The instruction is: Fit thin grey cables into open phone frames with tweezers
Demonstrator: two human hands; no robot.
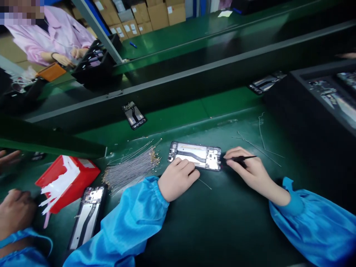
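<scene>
An opened phone [191, 155] lies crosswise on the green bench, its metal inside and a dark ribbon cable facing up. My left hand [179, 180] grips its lower edge with curled fingers. At the phone's right end, my right hand [247, 167] pinches slim black tweezers [241, 158]; their tips are hard to make out. A thin grey wire [205, 184] sticks out by my left hand. Left of that hand lies a bundle of thin grey cables [130, 168] with gold-coloured ends.
A second opened phone [87, 218] and a red box [69, 181] with white strips lie left, near a co-worker's hand [18, 209]. Loose wires [258, 148] lie right, beside a black tray [306, 122]. Another phone [134, 115] lies behind. A person in pink works across.
</scene>
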